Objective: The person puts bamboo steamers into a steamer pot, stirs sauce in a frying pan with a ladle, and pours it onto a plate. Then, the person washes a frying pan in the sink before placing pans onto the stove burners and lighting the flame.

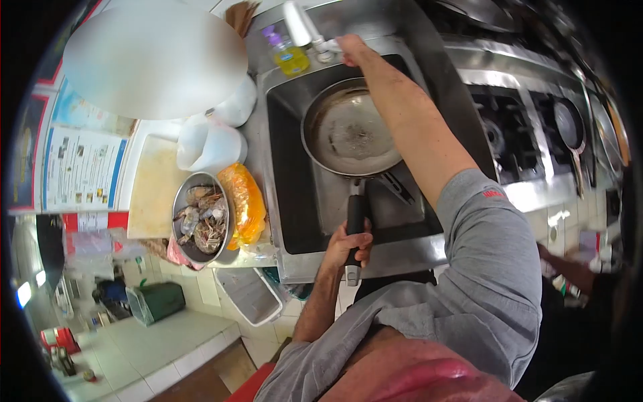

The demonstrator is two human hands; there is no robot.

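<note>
My left hand (348, 245) is wrapped round the black handle of a frying pan (315, 137), which is held level over the sink (321, 208). Cloudy liquid with dark specks lies in the pan. Stretched out to the far rim, my right hand (352, 51) has its fingers closed at the handle of the faucet (326, 53); part of the grip is hidden. Tongs or a similar slotted metal utensil (398, 187) show in the sink beneath the pan. A bottle of yellow dish soap (290, 57) with a purple pump stands left of the faucet.
Left of the sink are a metal bowl (226, 228) of shellfish, an orange plastic bag (242, 201), a white pitcher (207, 144) and a cutting board (155, 194). A stove (509, 127) with a small pan (569, 124) is at right. Another person's arm (566, 268) shows lower right.
</note>
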